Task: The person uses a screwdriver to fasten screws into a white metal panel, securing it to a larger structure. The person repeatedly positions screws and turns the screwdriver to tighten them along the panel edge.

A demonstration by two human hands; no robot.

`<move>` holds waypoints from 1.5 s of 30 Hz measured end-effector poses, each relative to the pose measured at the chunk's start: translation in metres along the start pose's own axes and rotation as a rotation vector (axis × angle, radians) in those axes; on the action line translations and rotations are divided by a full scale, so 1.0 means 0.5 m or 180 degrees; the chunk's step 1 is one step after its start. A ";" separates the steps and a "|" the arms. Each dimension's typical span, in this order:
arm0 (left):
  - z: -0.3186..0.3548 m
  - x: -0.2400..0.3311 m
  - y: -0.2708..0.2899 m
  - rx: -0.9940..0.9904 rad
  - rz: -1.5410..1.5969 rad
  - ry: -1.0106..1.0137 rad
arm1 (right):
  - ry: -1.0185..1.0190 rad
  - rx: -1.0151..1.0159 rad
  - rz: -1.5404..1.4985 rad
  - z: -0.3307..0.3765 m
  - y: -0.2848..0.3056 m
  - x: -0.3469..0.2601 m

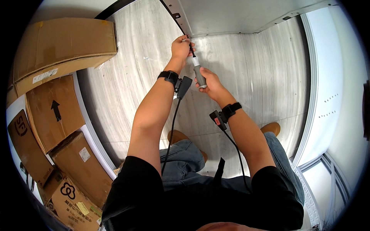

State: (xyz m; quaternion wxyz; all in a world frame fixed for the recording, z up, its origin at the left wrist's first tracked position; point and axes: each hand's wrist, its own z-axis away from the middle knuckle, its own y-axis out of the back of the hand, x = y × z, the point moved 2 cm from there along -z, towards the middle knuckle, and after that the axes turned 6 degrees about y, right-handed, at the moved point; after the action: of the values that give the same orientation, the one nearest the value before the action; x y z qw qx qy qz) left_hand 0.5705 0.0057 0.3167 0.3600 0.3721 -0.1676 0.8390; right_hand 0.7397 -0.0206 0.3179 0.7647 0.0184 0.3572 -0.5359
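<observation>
My right hand (212, 83) is closed around the grey handle of a screwdriver (199, 72). The tool has a white collar and a dark shaft, which points away from me toward the lower corner of a large grey metal panel (235, 17). My left hand (180, 49) is at that corner, its fingers bent in a pinch by the far end of the shaft. What sits between those fingertips is too small and covered to make out. Where the screwdriver tip meets the panel edge is also hidden by the left fingers.
Cardboard boxes (65, 50) are stacked along the left. A white frame with a dark edge (314, 77) runs down the right side. Cables hang from black devices (184, 87) strapped at both wrists. My feet stand on the pale wood-look floor (262, 88).
</observation>
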 end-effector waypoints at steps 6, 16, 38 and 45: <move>0.005 0.007 -0.004 -0.0005 -0.0054 0.0014 | -0.0031 -0.0345 -0.0517 -0.016 0.017 0.014; -0.017 -0.020 -0.005 0.0171 -0.0263 -0.0304 | 0.0187 0.0163 -0.0060 -0.012 -0.013 0.016; -0.034 -0.027 -0.004 -0.0039 0.0320 -0.0284 | 0.0464 -0.0329 0.1236 -0.054 0.022 0.033; -0.040 -0.041 -0.008 0.0349 -0.0513 -0.0591 | 0.1193 0.0538 0.2474 -0.097 0.032 0.073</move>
State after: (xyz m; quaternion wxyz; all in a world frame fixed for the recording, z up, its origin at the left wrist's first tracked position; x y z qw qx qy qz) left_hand 0.5730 0.0096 0.2881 0.3883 0.4795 -0.1236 0.7772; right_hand 0.7338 -0.0235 0.2555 0.8273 0.3109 0.4112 -0.2232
